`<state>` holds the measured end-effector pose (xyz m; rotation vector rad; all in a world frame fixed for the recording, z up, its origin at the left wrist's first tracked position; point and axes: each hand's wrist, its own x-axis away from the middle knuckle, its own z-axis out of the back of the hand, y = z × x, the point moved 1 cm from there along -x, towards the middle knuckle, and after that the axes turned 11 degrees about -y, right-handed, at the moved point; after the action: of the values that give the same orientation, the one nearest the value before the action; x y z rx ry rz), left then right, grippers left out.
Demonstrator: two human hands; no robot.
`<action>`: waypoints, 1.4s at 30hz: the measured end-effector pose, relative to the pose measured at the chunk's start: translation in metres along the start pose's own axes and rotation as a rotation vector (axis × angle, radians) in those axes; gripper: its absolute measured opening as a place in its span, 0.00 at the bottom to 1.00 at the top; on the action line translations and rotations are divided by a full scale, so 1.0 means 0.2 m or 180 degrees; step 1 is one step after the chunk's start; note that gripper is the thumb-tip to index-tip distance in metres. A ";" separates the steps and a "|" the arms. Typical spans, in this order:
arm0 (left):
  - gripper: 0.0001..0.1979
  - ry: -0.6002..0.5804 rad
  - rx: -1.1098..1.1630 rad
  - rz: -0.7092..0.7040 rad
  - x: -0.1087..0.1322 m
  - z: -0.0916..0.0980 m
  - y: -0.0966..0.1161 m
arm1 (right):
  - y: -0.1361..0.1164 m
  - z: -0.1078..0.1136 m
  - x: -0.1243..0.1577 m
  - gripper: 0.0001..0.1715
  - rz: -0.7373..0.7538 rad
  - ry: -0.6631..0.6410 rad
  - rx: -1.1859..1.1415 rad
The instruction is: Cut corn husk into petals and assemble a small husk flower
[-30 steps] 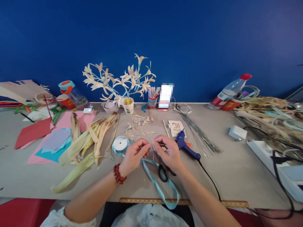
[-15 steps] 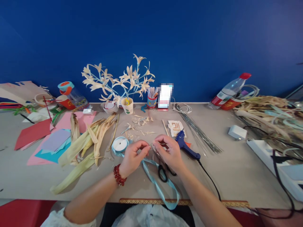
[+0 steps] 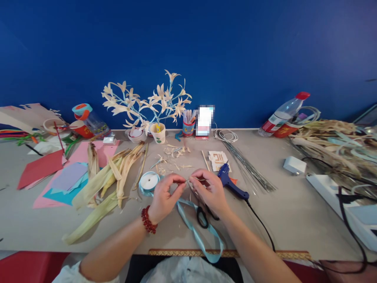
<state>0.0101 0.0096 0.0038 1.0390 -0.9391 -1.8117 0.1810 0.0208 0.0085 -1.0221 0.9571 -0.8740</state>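
Observation:
My left hand (image 3: 167, 193), a red bead bracelet (image 3: 149, 220) at its wrist, is closed in a pinch. Opposite it, my right hand (image 3: 209, 188) pinches a thin pale strip (image 3: 188, 180); one end reaches the left fingertips, and its exact kind is too small to make out. Black-handled scissors (image 3: 202, 217) lie below the right hand, their blades partly hidden. A light blue ribbon (image 3: 191, 228) loops under the scissors toward the table edge. The ribbon spool (image 3: 149, 181) rests beside my left hand, and a blue glue gun (image 3: 232, 184) lies right of my right hand.
Corn husks (image 3: 123, 177) and coloured paper (image 3: 66, 177) lie left. Husk flowers stand in a paper cup (image 3: 158, 135) behind small scraps (image 3: 176, 151). Wires (image 3: 250, 165) lie at right, near a leaning bottle (image 3: 277, 118), a power strip (image 3: 326, 196) and a husk pile (image 3: 326, 143).
Both hands stay nearly in place, pinched close together, with only slight finger movement. The whole view has shifted a little.

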 end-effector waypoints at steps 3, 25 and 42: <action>0.04 0.0038 -0.0082 -0.0068 0.00 0.01 0.00 | 0.00 0.00 0.00 0.08 0.0014 0.0113 -0.0029; 0.07 -0.0095 0.2737 0.0906 -0.03 0.00 -0.04 | -0.04 -0.05 0.01 0.07 0.1173 -0.0037 0.0970; 0.05 -0.0440 0.3127 0.0835 -0.05 0.02 -0.01 | -0.07 -0.03 0.01 0.10 0.1257 0.0041 0.0726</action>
<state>0.0083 0.0196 0.0061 1.2635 -2.0432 -1.1758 0.1738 0.0139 0.0192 -0.6051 1.0014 -0.6410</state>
